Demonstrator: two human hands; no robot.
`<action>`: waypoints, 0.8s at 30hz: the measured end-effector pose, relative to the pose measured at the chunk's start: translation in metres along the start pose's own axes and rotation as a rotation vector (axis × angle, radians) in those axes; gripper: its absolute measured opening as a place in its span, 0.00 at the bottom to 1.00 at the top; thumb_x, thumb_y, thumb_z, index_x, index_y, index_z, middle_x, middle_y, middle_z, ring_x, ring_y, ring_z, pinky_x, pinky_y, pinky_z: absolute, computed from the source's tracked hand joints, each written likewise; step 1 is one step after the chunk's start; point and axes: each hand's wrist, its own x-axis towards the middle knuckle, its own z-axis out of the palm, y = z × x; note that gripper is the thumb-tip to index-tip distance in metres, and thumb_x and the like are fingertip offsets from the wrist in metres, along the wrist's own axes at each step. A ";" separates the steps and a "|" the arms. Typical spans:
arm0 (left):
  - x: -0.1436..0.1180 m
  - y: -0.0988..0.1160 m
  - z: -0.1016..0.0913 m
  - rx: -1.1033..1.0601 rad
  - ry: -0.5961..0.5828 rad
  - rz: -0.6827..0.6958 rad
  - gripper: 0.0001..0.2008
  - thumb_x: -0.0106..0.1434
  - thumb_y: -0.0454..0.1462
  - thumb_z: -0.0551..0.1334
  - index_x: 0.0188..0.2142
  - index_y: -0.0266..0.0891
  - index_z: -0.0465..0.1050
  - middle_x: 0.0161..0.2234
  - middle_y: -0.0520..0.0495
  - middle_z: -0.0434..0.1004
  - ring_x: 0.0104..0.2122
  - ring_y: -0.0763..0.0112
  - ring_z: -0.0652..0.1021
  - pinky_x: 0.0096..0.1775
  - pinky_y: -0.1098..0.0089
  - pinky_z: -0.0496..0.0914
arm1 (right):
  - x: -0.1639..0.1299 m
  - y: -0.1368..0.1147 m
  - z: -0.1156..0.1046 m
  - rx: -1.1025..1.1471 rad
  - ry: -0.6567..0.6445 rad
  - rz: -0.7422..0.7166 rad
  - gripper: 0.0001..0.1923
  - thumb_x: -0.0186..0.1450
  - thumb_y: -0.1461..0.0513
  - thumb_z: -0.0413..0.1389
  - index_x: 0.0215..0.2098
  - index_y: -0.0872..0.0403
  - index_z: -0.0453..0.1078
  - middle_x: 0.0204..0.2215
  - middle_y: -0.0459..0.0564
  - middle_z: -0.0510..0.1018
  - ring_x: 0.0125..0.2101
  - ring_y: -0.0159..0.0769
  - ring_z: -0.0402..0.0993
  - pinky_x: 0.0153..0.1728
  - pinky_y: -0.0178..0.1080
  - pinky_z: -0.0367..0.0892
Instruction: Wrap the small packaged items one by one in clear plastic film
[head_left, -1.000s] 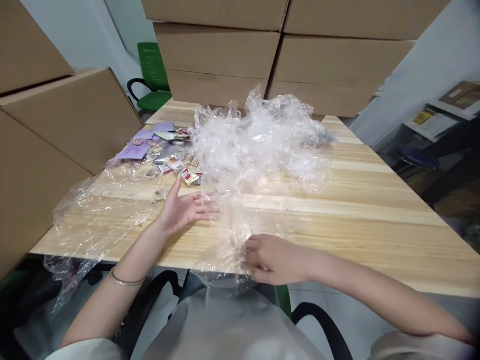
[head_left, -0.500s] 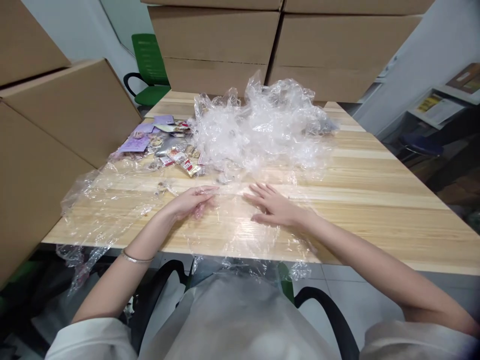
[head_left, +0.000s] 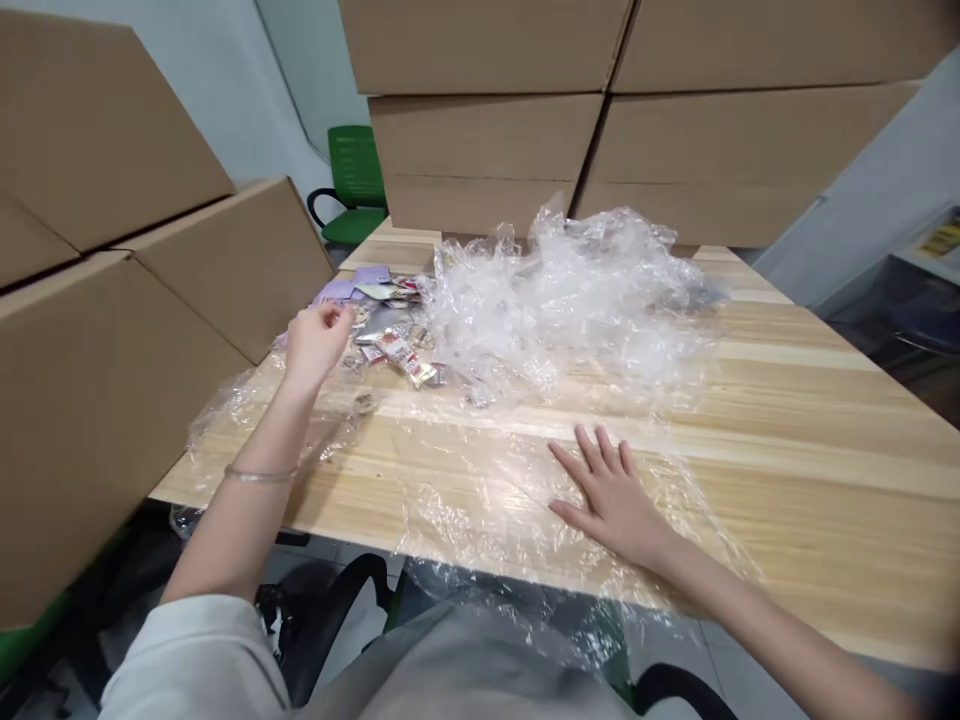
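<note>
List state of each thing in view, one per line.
left hand: raised over the small packets, fingers curled, grip unclear
right hand: open, flat on the plastic sheet
plastic sheet: spread flat, hanging over the near table edge
plastic heap: crumpled, piled
small packets: scattered, lying flat
cardboard boxes: closed, stacked
green chair: unoccupied

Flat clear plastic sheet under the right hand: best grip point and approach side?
Probably the sheet's near edge, where it overhangs the table rim. Come from the person's side and pinch it there; elsewhere it lies flat on the wood, pressed by the open right hand, giving no lip to grasp.
</note>
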 end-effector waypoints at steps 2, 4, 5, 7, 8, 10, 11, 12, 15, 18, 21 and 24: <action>0.039 -0.016 0.000 0.203 0.083 -0.005 0.14 0.63 0.41 0.56 0.37 0.35 0.77 0.36 0.42 0.78 0.38 0.59 0.76 0.40 0.66 0.66 | -0.001 0.002 0.005 -0.017 0.037 -0.002 0.43 0.66 0.38 0.49 0.73 0.36 0.38 0.73 0.49 0.35 0.69 0.65 0.35 0.62 0.71 0.43; 0.075 -0.034 0.006 0.282 0.027 -0.031 0.14 0.63 0.37 0.55 0.42 0.33 0.76 0.46 0.35 0.76 0.44 0.55 0.75 0.46 0.63 0.66 | -0.002 0.004 0.010 -0.031 0.072 0.004 0.43 0.66 0.39 0.50 0.73 0.35 0.37 0.73 0.49 0.37 0.69 0.66 0.38 0.61 0.71 0.46; 0.091 -0.044 0.010 0.292 0.000 -0.044 0.14 0.62 0.36 0.56 0.42 0.31 0.76 0.48 0.33 0.74 0.45 0.55 0.75 0.48 0.63 0.66 | -0.002 0.005 0.012 -0.038 0.089 0.005 0.44 0.65 0.39 0.51 0.73 0.35 0.37 0.73 0.49 0.38 0.69 0.66 0.39 0.61 0.71 0.47; 0.116 -0.060 0.021 0.293 -0.056 -0.054 0.16 0.62 0.37 0.58 0.45 0.28 0.75 0.50 0.31 0.72 0.46 0.55 0.74 0.51 0.63 0.66 | -0.002 0.006 0.016 -0.053 0.121 0.001 0.45 0.64 0.40 0.52 0.73 0.35 0.37 0.72 0.50 0.40 0.68 0.66 0.41 0.60 0.72 0.49; 0.127 -0.066 0.027 0.292 -0.085 -0.051 0.18 0.62 0.38 0.58 0.47 0.26 0.74 0.51 0.30 0.71 0.47 0.55 0.74 0.52 0.63 0.65 | -0.002 0.007 0.018 -0.059 0.133 -0.004 0.45 0.64 0.40 0.52 0.73 0.34 0.38 0.72 0.50 0.41 0.68 0.67 0.42 0.60 0.72 0.50; 0.145 -0.071 0.042 0.286 -0.149 -0.022 0.23 0.64 0.41 0.57 0.53 0.24 0.70 0.54 0.28 0.68 0.51 0.54 0.73 0.55 0.62 0.63 | -0.001 0.008 0.020 -0.063 0.151 -0.009 0.46 0.63 0.40 0.53 0.72 0.34 0.38 0.72 0.49 0.43 0.68 0.67 0.44 0.59 0.72 0.51; 0.153 -0.070 0.051 0.281 -0.188 0.007 0.26 0.66 0.42 0.56 0.57 0.24 0.67 0.57 0.28 0.66 0.53 0.55 0.71 0.56 0.62 0.63 | -0.001 0.008 0.020 -0.063 0.160 -0.008 0.46 0.62 0.40 0.54 0.72 0.34 0.39 0.72 0.49 0.44 0.68 0.67 0.45 0.59 0.72 0.52; 0.162 -0.068 0.061 0.274 -0.237 0.044 0.28 0.66 0.43 0.56 0.60 0.26 0.65 0.60 0.28 0.63 0.56 0.55 0.70 0.57 0.63 0.62 | 0.000 0.008 0.020 -0.062 0.167 -0.006 0.46 0.61 0.40 0.54 0.72 0.33 0.39 0.72 0.49 0.44 0.67 0.67 0.46 0.59 0.72 0.52; 0.183 -0.056 0.090 0.267 -0.449 0.175 0.32 0.62 0.45 0.62 0.63 0.36 0.64 0.65 0.36 0.60 0.60 0.58 0.68 0.58 0.67 0.61 | 0.002 0.006 0.018 -0.064 0.172 0.004 0.47 0.60 0.40 0.55 0.72 0.34 0.41 0.71 0.48 0.46 0.67 0.67 0.48 0.58 0.72 0.53; 0.194 -0.042 0.116 0.301 -0.672 0.261 0.35 0.51 0.42 0.70 0.59 0.39 0.70 0.61 0.40 0.69 0.56 0.57 0.72 0.56 0.68 0.64 | 0.003 0.004 0.016 -0.078 0.163 0.004 0.47 0.60 0.41 0.55 0.72 0.35 0.41 0.71 0.49 0.47 0.67 0.67 0.48 0.58 0.73 0.54; 0.192 -0.034 0.134 0.370 -0.772 0.309 0.37 0.50 0.43 0.70 0.60 0.38 0.69 0.59 0.39 0.73 0.54 0.54 0.74 0.54 0.67 0.65 | 0.003 0.003 0.014 -0.071 0.153 0.020 0.47 0.61 0.42 0.55 0.73 0.36 0.41 0.71 0.49 0.46 0.67 0.67 0.47 0.58 0.73 0.53; 0.186 -0.029 0.141 0.464 -0.779 0.357 0.33 0.59 0.45 0.64 0.62 0.37 0.66 0.60 0.37 0.71 0.55 0.53 0.74 0.55 0.65 0.64 | 0.004 0.002 0.013 -0.058 0.148 0.034 0.46 0.61 0.42 0.54 0.72 0.34 0.40 0.72 0.45 0.45 0.67 0.67 0.46 0.59 0.72 0.52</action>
